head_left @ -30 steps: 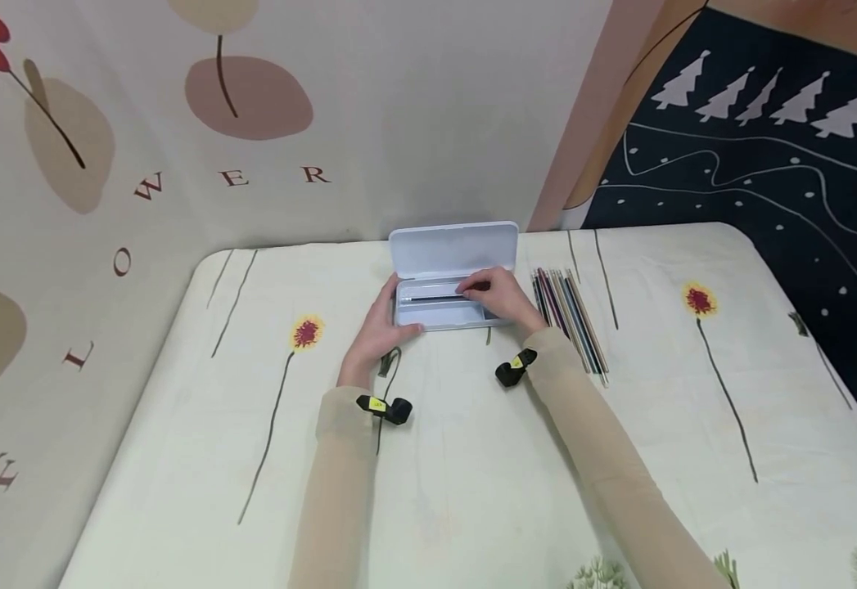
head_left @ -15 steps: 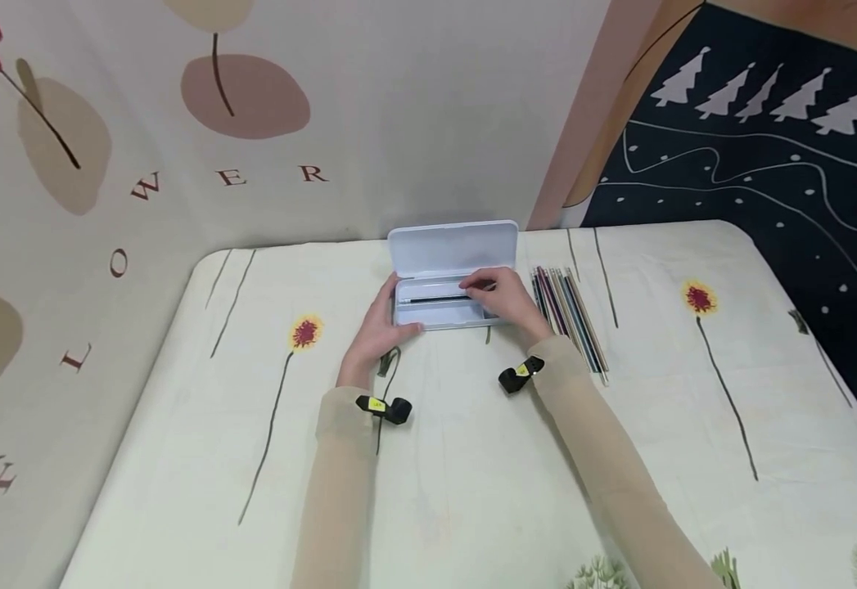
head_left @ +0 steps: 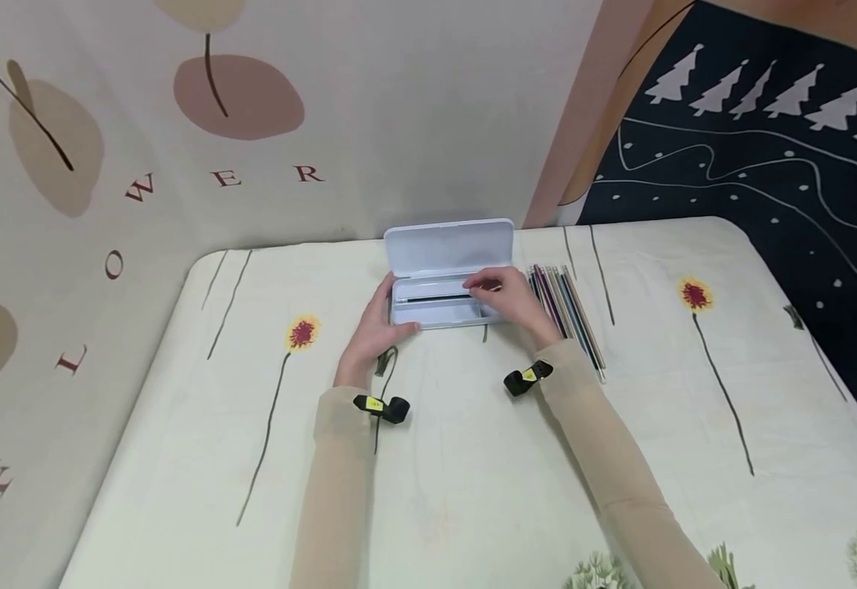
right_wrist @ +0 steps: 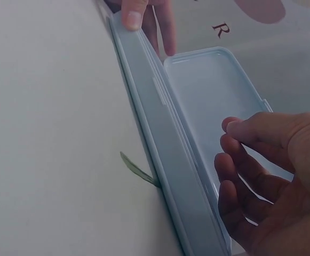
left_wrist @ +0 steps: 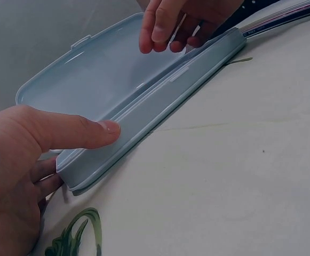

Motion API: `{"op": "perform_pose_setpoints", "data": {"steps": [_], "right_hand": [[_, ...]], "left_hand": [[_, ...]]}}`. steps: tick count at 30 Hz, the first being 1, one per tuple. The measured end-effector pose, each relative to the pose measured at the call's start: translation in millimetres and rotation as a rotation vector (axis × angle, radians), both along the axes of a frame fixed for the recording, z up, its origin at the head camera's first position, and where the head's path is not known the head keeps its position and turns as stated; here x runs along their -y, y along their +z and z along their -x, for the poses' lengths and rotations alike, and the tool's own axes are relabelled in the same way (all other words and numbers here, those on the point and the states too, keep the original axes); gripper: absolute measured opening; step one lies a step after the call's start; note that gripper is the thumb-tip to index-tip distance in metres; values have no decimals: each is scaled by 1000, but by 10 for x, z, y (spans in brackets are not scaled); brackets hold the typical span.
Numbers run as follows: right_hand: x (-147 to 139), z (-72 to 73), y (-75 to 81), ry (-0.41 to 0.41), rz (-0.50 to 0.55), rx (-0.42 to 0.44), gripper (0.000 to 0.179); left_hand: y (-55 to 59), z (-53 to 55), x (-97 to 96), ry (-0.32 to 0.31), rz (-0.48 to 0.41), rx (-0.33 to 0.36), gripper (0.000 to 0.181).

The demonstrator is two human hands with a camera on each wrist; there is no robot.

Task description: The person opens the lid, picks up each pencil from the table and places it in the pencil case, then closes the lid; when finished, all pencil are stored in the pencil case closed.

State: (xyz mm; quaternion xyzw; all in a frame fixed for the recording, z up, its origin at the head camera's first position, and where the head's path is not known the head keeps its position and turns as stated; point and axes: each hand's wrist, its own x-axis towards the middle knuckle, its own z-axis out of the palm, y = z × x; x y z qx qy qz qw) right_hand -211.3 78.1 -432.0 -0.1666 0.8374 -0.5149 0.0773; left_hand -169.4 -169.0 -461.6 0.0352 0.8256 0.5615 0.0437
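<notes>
A pale blue pencil case (head_left: 439, 315) lies on the table with its lid (head_left: 448, 248) raised at the back. Inside it, one dark pencil (head_left: 435, 298) lies lengthwise. My left hand (head_left: 372, 335) grips the case's left end, thumb on the front wall and the other fingers round the end. Over the right part of the case hovers my right hand (head_left: 509, 296), its fingers loosely bent. The right wrist view shows the right thumb (right_wrist: 235, 128) close to the index fingertip, nothing visible between them. In the head view this hand hides part of the case's right end.
Several pencils (head_left: 571, 315) lie side by side on the table, just right of the case. A white cloth (head_left: 457, 458) printed with flowers covers the table. Behind it hangs a printed backdrop (head_left: 428, 123), with a dark tree-patterned one (head_left: 752, 155) at the right.
My right hand has shifted slightly right along the case, its fingertips drawing back from the pencil inside. My left hand and the case keep their places; the head view has turned a little.
</notes>
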Motion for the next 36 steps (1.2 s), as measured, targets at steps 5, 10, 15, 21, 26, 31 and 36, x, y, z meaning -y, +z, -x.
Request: {"op": "perform_pose_setpoints", "data": {"steps": [5, 10, 15, 21, 26, 31, 36], "right_hand": [[-58, -24, 1, -3, 4, 9, 16], [-142, -60, 2, -15, -3, -13, 16], [-249, -81, -5, -17, -25, -35, 16], [-387, -96, -9, -20, -20, -40, 17], [-513, -127, -7, -24, -44, -45, 17], [-648, -155, 2, -37, -55, -46, 17], [-778, -167, 22, -56, -85, -27, 18]], "left_hand": [[-1, 4, 2, 1, 4, 0, 96], [-19, 7, 6, -9, -13, -8, 97], [-42, 15, 13, -8, -14, -9, 98], [51, -20, -5, -21, -40, -11, 98], [269, -116, -54, -30, -55, 6, 94], [159, -62, -36, -19, -23, 12, 97], [-24, 15, 15, -8, 12, -7, 100]]}}
